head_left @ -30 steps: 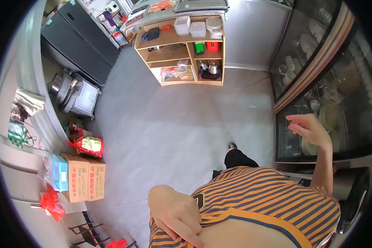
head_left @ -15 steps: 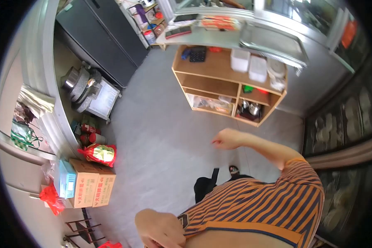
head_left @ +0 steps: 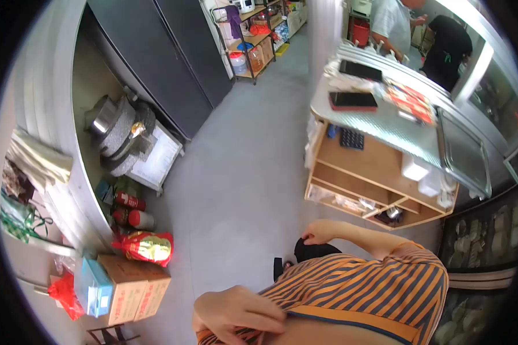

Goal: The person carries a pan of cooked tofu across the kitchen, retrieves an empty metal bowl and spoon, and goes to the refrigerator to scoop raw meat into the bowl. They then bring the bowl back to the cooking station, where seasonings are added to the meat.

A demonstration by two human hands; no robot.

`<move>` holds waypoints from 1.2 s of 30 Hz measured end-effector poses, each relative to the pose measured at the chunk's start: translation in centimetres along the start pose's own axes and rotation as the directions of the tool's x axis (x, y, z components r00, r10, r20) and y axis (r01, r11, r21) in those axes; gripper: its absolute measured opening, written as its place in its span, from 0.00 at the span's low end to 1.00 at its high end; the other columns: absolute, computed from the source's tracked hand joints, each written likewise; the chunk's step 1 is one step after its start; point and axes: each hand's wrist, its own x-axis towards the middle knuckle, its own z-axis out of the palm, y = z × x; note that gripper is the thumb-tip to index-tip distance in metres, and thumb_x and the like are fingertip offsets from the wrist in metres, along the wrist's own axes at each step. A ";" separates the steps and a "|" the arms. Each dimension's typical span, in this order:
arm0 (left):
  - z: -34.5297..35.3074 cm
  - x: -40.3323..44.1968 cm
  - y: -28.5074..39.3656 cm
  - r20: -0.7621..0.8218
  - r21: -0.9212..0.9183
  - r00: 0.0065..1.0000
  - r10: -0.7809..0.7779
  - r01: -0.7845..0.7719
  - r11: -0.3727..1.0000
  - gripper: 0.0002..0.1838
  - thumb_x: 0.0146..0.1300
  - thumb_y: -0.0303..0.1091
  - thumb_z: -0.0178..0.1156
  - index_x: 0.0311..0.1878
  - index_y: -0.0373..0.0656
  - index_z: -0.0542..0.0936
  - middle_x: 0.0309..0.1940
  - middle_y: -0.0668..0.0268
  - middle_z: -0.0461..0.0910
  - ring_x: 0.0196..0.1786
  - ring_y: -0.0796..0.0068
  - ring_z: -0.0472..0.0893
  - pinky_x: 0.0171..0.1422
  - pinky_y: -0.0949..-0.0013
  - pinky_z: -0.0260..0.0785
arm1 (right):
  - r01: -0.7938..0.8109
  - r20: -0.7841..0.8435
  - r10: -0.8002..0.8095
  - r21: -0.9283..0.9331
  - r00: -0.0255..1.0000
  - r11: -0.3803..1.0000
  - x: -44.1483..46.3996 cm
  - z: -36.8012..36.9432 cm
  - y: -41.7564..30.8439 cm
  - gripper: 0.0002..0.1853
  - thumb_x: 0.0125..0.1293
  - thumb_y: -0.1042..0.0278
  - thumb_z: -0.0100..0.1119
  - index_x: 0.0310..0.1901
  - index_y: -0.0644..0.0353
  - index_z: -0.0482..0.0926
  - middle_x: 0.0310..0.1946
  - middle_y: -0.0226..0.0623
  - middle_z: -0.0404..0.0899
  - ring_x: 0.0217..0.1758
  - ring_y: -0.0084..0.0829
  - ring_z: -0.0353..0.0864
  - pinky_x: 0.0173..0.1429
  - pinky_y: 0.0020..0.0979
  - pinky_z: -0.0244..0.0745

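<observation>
My left hand (head_left: 239, 310) is raised at the lower left, in front of the striped shirt (head_left: 362, 282). Its fingers reach towards the orange collar, with the thumb apart from them; nothing shows in the hand. My right hand (head_left: 319, 232) hangs forward above the dark trousers (head_left: 313, 250), its fingers loosely curled and nothing visible in them. Beyond it stands a wooden shelf unit (head_left: 380, 167) under a metal counter (head_left: 397, 132). Two dark phones, one of them a red-edged phone (head_left: 353, 102), lie on the counter.
A grey floor (head_left: 236, 172) runs back towards a storage rack (head_left: 253, 52). On the left are a dark cabinet (head_left: 172, 57), a stone mill (head_left: 118, 135), a red bag (head_left: 147, 247) and cardboard boxes (head_left: 135, 287). Two people, one in a white shirt (head_left: 391, 26), stand behind the window.
The view has swung left, and the shelf unit and counter now sit further right and closer. My right hand has come nearer the body; my left hand has shifted right towards the collar.
</observation>
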 end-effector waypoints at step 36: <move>-106.6 26.8 -72.0 -0.212 -0.070 0.815 -0.539 0.537 0.840 0.06 0.57 0.24 0.53 0.26 0.34 0.76 0.32 0.64 0.77 0.25 0.85 0.71 0.25 0.82 0.64 | -0.108 -0.329 0.917 0.927 0.226 0.360 43.3 -74.1 53.1 0.14 0.56 0.62 0.52 0.36 0.64 0.79 0.23 0.36 0.80 0.18 0.25 0.76 0.22 0.28 0.71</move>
